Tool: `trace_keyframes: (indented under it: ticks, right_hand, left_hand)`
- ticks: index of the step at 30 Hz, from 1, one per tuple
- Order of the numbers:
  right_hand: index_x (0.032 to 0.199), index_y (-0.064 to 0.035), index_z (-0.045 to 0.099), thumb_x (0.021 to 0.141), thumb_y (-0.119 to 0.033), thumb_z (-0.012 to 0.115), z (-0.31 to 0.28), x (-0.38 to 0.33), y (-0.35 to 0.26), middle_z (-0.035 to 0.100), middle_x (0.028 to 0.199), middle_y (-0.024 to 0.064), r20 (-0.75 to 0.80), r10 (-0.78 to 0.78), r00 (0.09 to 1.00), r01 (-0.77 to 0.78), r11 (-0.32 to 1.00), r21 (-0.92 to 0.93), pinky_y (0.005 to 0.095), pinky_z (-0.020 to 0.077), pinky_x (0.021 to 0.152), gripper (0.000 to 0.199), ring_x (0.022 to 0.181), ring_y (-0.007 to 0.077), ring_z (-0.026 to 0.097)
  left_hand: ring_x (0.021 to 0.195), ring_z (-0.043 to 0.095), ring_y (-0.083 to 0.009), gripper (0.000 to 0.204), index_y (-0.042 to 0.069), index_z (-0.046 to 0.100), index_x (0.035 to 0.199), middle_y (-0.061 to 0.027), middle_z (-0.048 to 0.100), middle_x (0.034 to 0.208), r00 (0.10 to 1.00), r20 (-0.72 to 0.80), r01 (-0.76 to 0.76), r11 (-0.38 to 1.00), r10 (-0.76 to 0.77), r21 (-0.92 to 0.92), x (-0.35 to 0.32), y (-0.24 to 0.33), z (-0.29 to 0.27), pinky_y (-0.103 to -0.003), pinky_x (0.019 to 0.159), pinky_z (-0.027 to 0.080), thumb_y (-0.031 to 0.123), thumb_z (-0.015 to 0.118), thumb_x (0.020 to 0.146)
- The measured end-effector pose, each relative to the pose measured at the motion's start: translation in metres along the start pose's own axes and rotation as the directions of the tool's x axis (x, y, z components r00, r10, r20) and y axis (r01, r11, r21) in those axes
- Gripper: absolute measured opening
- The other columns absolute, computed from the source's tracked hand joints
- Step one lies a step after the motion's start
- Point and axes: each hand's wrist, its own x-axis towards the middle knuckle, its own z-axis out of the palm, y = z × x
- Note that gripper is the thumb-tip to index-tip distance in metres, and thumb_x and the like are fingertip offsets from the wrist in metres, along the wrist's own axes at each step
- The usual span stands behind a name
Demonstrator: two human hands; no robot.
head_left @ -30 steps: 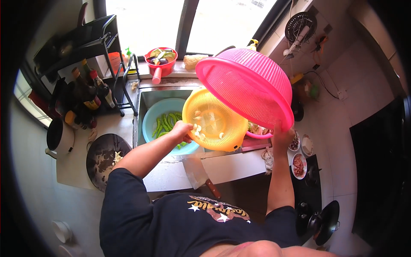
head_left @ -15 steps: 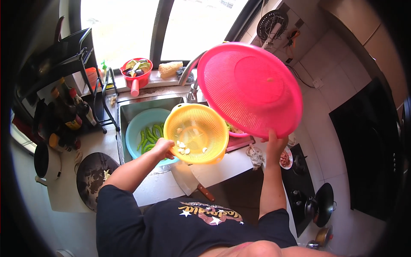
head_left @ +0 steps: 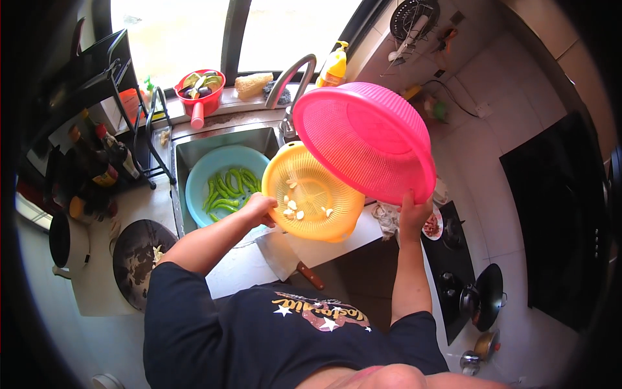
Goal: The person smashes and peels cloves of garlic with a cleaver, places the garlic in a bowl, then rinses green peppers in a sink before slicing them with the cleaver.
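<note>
My left hand (head_left: 260, 209) grips the near left rim of a yellow plastic colander (head_left: 311, 223), which holds several pale peeled garlic cloves (head_left: 291, 209). In my right hand (head_left: 414, 212) is the near rim of a large pink colander (head_left: 382, 139), tilted, its lower left side in front of the yellow one's far right edge. Whether the two colanders touch, I cannot tell. To the left, a light blue basin (head_left: 193, 204) sits in the sink (head_left: 188, 150) with long green peppers (head_left: 228, 185) inside. The sink area behind the pink colander is hidden.
A cleaver (head_left: 278, 256) lies at the counter's front edge. Left of the sink are a round dark chopping board (head_left: 133, 272) and dark bottles (head_left: 97, 165). The faucet (head_left: 295, 78) rises behind. A red strainer of cut vegetables (head_left: 201, 97) stands on the sill; a stove (head_left: 447, 285) is right.
The pink colander has moved down and left and tilted differently, uncovering a yellow bottle on the sill. The yellow colander has shifted right, showing more of the peppers.
</note>
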Motion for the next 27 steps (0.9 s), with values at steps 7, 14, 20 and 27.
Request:
trace_keyframes:
  ticks: [7, 14, 20, 27]
  right_hand:
    - [0.099, 0.0011, 0.056, 0.079, -0.011, 0.055, -0.029, 0.024, 0.046, 0.062, 0.079, 0.0100, 0.360, 0.657, 0.663, -0.747, 0.546, 0.380, 0.0255, 0.0422, 0.033, 0.023, 0.048, 0.0189, 0.056]
    - [0.099, -0.0083, 0.056, 0.080, -0.016, 0.061, -0.020, 0.110, 0.173, 0.061, 0.081, 0.0064, 0.368, 0.841, 0.397, -0.859, 0.199, 0.472, 0.0286, 0.0505, 0.042, 0.022, 0.061, 0.0207, 0.059]
    - [0.096, -0.0055, 0.054, 0.077, -0.020, 0.066, 0.028, 0.204, 0.305, 0.061, 0.081, 0.0108, 0.366, 0.783, 0.502, -0.757, 0.194, 0.623, 0.0360, 0.0575, 0.050, 0.027, 0.063, 0.0275, 0.061]
    - [0.113, 0.0002, 0.051, 0.089, -0.028, 0.057, 0.070, 0.204, 0.266, 0.064, 0.096, 0.0157, 0.493, 0.631, 0.599, -0.800, 0.446, 0.402, 0.0336, 0.0569, 0.063, 0.037, 0.084, 0.0273, 0.066]
  left_hand:
    - [0.048, 0.059, -0.0304, 0.031, -0.008, 0.051, 0.104, -0.0218, 0.062, 0.080, 0.998, -0.060, -0.009, 0.996, 0.004, -0.086, 0.009, -0.019, -0.040, -0.037, 0.039, 0.051, 0.011, 0.050, 0.081]
    - [0.056, 0.062, -0.0268, 0.033, -0.003, 0.049, 0.112, -0.0191, 0.064, 0.087, 0.978, -0.204, -0.097, 0.955, 0.040, -0.280, -0.028, -0.027, -0.067, -0.033, 0.040, 0.050, 0.012, 0.048, 0.083]
    - [0.061, 0.066, -0.0280, 0.036, -0.006, 0.052, 0.111, -0.0198, 0.065, 0.086, 0.943, -0.306, -0.201, 0.956, 0.130, -0.213, -0.055, -0.044, -0.050, -0.034, 0.042, 0.053, 0.011, 0.050, 0.080]
    - [0.062, 0.066, -0.0240, 0.034, -0.005, 0.054, 0.110, -0.0171, 0.066, 0.087, 0.943, -0.318, -0.185, 0.948, 0.097, -0.257, -0.069, -0.044, -0.015, -0.032, 0.045, 0.054, 0.012, 0.052, 0.081]
